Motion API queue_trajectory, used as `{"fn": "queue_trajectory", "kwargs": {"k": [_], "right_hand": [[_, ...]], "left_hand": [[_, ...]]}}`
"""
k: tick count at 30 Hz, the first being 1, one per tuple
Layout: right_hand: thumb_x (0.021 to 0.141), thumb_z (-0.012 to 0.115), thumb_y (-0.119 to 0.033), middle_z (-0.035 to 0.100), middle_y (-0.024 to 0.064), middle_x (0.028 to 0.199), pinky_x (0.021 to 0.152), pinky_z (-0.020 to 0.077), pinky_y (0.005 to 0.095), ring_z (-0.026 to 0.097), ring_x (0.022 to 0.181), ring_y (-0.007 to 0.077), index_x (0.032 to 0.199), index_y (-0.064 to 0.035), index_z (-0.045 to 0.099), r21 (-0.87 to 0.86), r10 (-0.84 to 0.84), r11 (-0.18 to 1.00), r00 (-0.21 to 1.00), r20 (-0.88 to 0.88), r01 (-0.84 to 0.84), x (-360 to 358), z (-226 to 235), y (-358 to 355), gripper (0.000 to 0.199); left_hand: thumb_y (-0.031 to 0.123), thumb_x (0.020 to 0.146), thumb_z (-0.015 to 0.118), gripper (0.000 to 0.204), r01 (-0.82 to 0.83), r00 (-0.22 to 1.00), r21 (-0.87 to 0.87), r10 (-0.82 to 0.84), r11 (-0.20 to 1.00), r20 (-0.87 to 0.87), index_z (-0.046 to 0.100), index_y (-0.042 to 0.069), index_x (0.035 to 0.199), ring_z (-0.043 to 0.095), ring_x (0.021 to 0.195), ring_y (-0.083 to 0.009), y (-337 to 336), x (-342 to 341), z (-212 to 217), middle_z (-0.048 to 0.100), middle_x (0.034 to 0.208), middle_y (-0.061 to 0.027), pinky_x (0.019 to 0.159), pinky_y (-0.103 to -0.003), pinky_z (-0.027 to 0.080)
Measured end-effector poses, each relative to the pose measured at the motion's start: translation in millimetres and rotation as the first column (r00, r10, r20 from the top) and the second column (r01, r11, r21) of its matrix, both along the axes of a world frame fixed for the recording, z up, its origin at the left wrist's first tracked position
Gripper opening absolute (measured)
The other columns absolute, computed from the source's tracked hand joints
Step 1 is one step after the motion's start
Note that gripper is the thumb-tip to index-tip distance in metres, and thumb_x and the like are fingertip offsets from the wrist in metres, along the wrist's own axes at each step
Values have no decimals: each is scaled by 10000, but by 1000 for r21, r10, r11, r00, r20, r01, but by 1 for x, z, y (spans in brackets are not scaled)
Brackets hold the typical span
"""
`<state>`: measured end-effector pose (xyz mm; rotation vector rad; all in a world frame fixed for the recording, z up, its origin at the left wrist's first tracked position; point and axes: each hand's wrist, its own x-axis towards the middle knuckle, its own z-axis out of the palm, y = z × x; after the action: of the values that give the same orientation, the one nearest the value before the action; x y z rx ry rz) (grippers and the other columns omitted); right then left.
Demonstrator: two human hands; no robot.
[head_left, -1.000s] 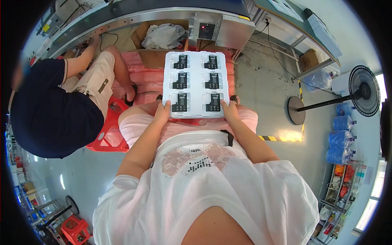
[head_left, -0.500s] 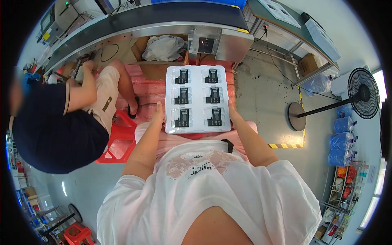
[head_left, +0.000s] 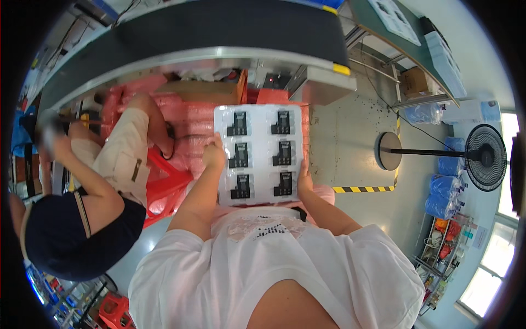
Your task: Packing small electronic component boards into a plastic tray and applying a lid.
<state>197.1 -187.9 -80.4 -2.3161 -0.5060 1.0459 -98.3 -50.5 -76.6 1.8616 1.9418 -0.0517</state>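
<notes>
A white plastic tray (head_left: 260, 159) is in front of my torso, its left and right sides between my two hands. In its pockets, in two columns, lie several flat black pieces that look like batteries, one of them a black battery (head_left: 284, 153). My left hand (head_left: 215, 151) is closed on the tray's left edge, with fingers partly hidden. Against the right edge is my right hand (head_left: 304, 178), its fingers mostly hidden behind the rim.
Ahead runs a dark conveyor belt (head_left: 208, 33) with a metal end housing (head_left: 323, 85). At left sits a co-worker (head_left: 82, 230) beside a red stool (head_left: 164, 189). A standing fan (head_left: 485, 158), its base (head_left: 389, 151) and water bottles (head_left: 444, 192) are at right. Pink wrap (head_left: 192, 120) covers the area beneath the conveyor.
The tray with both hands appears lower in view, nearer my torso, and the conveyor looks larger. My left hand shows more bent fingers. The co-worker's arm and body have shifted.
</notes>
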Motion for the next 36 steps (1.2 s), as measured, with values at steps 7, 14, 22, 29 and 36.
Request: {"fn": "queue_trajectory", "kwargs": {"k": [7,14,22,29,36], "right_hand": [[722,187,-822,470,257,1230,1009,268,358,409,1201,340,1257,26,449,-190,58,978,988,-146,-85,-8,78,18,1036],[721,189,-823,538,280,1116,1002,281,357,463,1145,351,1213,96,455,-158,111,979,985,-132,-132,0,53,3,1075],[728,193,-812,449,333,1213,1012,308,385,418,1191,395,1287,99,335,-359,136,909,964,-228,-213,-23,107,-7,1078],[819,237,-717,573,235,1113,978,351,354,507,1115,331,1167,78,518,-292,-121,956,855,-505,-38,-25,10,-77,912],[792,249,-748,514,166,1234,968,361,367,480,1145,321,1248,-7,482,-111,-160,986,532,-831,124,-13,66,-29,901]], "left_hand": [[666,845,193,849,-344,830,-236,411,909,377,618,-62,947,532,984,-448,9,-7,32,570,992,-316,850,-470,404],[701,818,194,921,-379,778,-353,501,856,379,567,-119,1010,526,1009,-442,55,-2,-19,548,1018,-344,868,-456,408],[583,881,245,775,-391,897,-94,402,916,183,563,-112,1005,544,950,-444,33,5,13,552,1013,-336,805,-504,429],[667,853,208,837,-521,557,-473,703,711,443,493,-35,1209,526,1070,-359,-23,-47,-64,538,1168,-240,891,-412,411],[739,806,175,905,-368,546,-670,733,644,405,451,13,1269,515,1087,-318,-41,-65,-84,524,1218,-165,929,-402,393]]}}
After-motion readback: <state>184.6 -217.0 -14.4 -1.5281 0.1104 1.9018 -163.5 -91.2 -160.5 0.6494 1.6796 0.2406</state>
